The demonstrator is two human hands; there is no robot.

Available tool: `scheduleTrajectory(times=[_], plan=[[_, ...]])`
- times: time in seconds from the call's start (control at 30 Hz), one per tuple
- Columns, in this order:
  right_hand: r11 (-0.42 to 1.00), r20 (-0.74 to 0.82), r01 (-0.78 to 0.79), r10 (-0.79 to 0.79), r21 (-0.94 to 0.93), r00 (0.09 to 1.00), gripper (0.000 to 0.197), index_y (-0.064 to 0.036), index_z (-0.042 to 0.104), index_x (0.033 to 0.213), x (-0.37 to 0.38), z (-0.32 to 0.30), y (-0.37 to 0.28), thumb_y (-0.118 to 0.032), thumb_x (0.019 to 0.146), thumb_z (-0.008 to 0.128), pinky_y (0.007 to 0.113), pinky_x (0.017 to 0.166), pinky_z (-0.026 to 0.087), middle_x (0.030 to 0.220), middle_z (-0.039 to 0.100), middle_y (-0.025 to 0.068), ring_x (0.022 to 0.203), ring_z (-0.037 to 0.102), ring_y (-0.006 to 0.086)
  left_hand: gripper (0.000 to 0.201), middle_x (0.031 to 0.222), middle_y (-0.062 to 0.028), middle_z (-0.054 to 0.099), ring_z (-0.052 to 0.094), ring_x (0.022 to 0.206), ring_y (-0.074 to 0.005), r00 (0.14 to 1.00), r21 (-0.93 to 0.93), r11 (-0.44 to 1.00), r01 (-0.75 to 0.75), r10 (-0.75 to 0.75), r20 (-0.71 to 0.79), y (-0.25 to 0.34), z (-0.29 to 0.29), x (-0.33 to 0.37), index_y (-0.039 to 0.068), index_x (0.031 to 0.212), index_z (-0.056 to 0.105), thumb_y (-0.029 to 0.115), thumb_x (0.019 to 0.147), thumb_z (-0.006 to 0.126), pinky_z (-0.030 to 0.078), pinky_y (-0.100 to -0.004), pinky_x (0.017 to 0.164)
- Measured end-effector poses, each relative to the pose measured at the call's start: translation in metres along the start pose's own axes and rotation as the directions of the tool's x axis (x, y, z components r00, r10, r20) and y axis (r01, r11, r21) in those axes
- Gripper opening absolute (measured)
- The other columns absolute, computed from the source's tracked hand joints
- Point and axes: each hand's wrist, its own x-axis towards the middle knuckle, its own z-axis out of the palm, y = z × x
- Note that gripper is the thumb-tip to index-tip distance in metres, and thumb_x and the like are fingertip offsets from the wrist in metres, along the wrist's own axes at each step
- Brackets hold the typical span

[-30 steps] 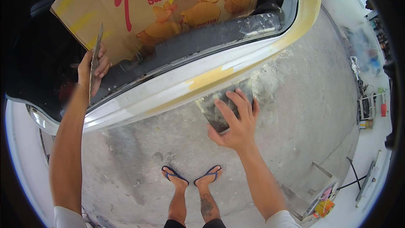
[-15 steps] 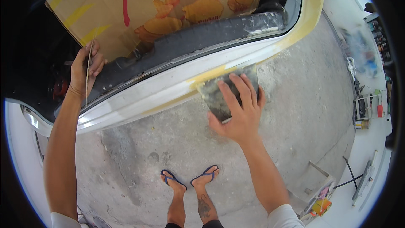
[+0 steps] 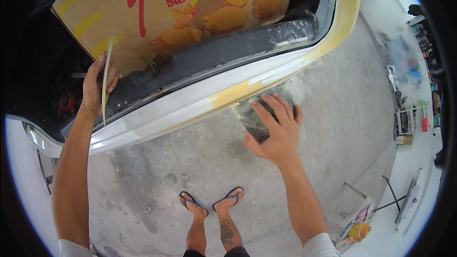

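A white car-body sill curves across the middle, with a band of yellow filler along its outer edge. My right hand is closed on a dark, flat, roughly square spreader smeared with pale residue. Its far edge lies at or just short of the filler band; I cannot tell whether they touch. At the left, over the car's dark opening, my left hand grips a thin cream-edged plate, seen nearly edge-on. Whatever lies on that plate's face is hidden.
A printed cardboard sheet stands inside the opening behind black trim. Grey concrete floor lies below, with my sandalled feet on it. To the right are a small cart, a metal stand and shelved items.
My right hand and the spreader have shifted slightly right and nearer to me. The left-hand plate has turned a little, showing more of its pale edge. The white-and-yellow patch looks more evenly yellow.
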Motion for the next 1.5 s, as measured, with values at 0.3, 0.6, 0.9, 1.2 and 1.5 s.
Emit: scheduleTrajectory(times=[0.3, 0.6, 0.9, 1.2, 1.5], plan=[[1.000, 0.033, 0.000, -0.001, 0.015, 0.999, 0.060, -0.0215, 0.071, 0.128, -0.007, 0.003, 0.005, -0.043, 0.072, 0.076, 0.062, 0.106, 0.030, 0.142, 0.059, 0.0052, 0.133, 0.053, 0.0293, 0.036, 0.056, 0.0050, 0.032, 0.033, 0.048, -0.0081, 1.000, 0.038, 0.999, 0.000, 0.000, -0.004, -0.001, -0.002, 0.000, 0.012, 0.102, 0.051, 0.046, 0.107, 0.042, 0.045, -0.0259, 0.077], [0.990, 0.206, -0.135, 0.139, -0.034, 0.969, 0.062, -0.0193, 0.072, 0.126, -0.009, -0.001, -0.006, -0.039, 0.067, 0.077, 0.057, 0.104, 0.033, 0.137, 0.060, 0.0072, 0.129, 0.054, 0.0334, 0.041, 0.058, 0.0021, 0.038, 0.037, 0.050, -0.0093, 1.000, 0.035, 0.999, 0.000, 0.001, -0.019, -0.002, -0.004, 0.002, 0.004, 0.116, 0.056, 0.043, 0.107, 0.044, 0.047, -0.0278, 0.079], [0.995, 0.060, -0.100, 0.099, 0.007, 0.993, 0.060, -0.0244, 0.072, 0.125, -0.005, 0.015, -0.045, -0.038, 0.067, 0.078, 0.060, 0.106, 0.029, 0.141, 0.058, 0.0051, 0.131, 0.052, 0.0296, 0.058, 0.072, -0.0045, 0.058, 0.057, 0.066, -0.0119, 0.995, 0.050, 0.998, 0.032, -0.028, -0.091, -0.009, -0.012, 0.002, -0.002, 0.142, 0.054, 0.041, 0.104, 0.052, 0.049, -0.0247, 0.070], [0.993, 0.080, -0.118, 0.117, 0.005, 0.990, 0.063, -0.0220, 0.072, 0.129, -0.006, 0.016, -0.066, -0.041, 0.069, 0.077, 0.057, 0.107, 0.028, 0.142, 0.058, 0.0067, 0.131, 0.052, 0.0318, 0.050, 0.087, -0.0028, 0.061, 0.060, 0.075, -0.0115, 0.986, 0.045, 0.999, 0.024, -0.017, -0.164, -0.006, -0.002, -0.001, 0.000, 0.133, 0.059, 0.041, 0.105, 0.050, 0.051, -0.0256, 0.076], [0.991, -0.002, -0.124, 0.125, 0.051, 0.992, 0.062, -0.0224, 0.071, 0.129, -0.008, 0.020, -0.070, -0.039, 0.069, 0.078, 0.058, 0.106, 0.028, 0.141, 0.058, 0.0063, 0.130, 0.053, 0.0326, 0.047, 0.060, 0.0019, 0.039, 0.039, 0.052, -0.0092, 0.961, 0.053, 0.997, 0.064, -0.047, -0.273, 0.000, 0.014, -0.002, -0.001, 0.126, 0.055, 0.041, 0.109, 0.041, 0.048, -0.0293, 0.083]])
